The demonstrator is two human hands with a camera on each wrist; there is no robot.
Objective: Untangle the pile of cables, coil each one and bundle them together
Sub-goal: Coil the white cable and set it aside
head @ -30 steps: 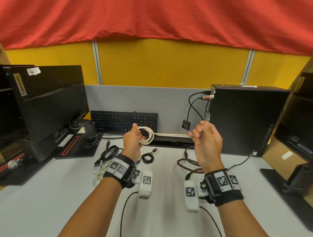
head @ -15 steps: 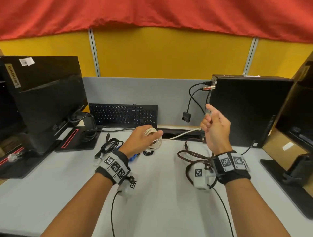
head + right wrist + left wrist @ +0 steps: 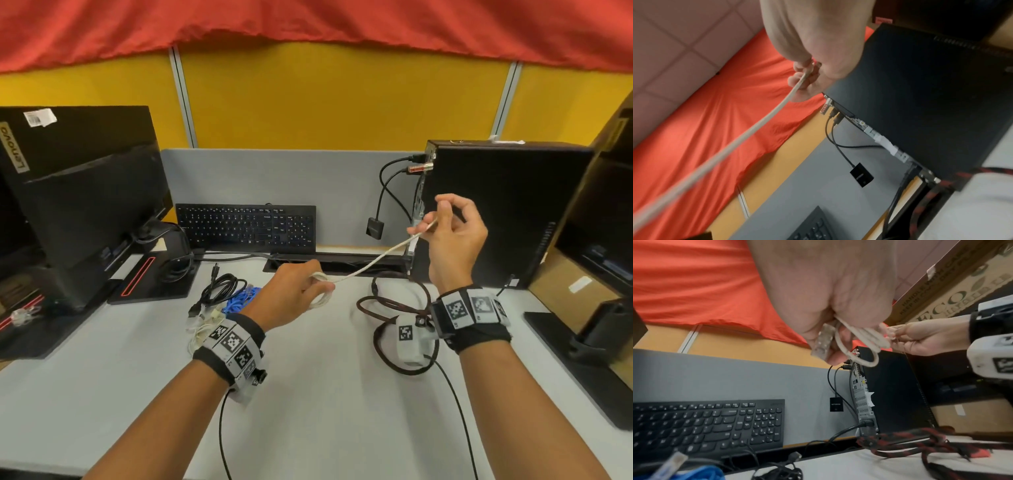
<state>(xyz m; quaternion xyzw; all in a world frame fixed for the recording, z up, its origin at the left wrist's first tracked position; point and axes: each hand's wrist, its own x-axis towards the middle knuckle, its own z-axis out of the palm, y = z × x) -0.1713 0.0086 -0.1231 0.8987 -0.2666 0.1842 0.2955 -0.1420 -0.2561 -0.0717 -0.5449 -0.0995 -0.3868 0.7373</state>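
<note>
My left hand [image 3: 294,294] grips white cable [image 3: 373,262] coil; right hand [image 3: 452,236] pinches its end. Red-black cable [image 3: 387,301], blue cable [image 3: 239,298], black cable [image 3: 222,286] on desk [image 3: 325,394].

The keyboard [image 3: 246,228] stood at the desk's [image 3: 325,411] back edge, between the monitor [image 3: 85,192] on the left and the computer tower [image 3: 496,212] on the right. Loose cables [image 3: 222,291] lay before the keyboard

Two hands: the left hand [image 3: 294,294] and the right hand [image 3: 452,240]. One white cable [image 3: 370,265], one red-black braided cable [image 3: 387,305], one blue cable [image 3: 241,298], one black cable [image 3: 219,287]. One keyboard [image 3: 245,228] and one computer tower [image 3: 496,212] stood on the desk [image 3: 325,394].
</note>
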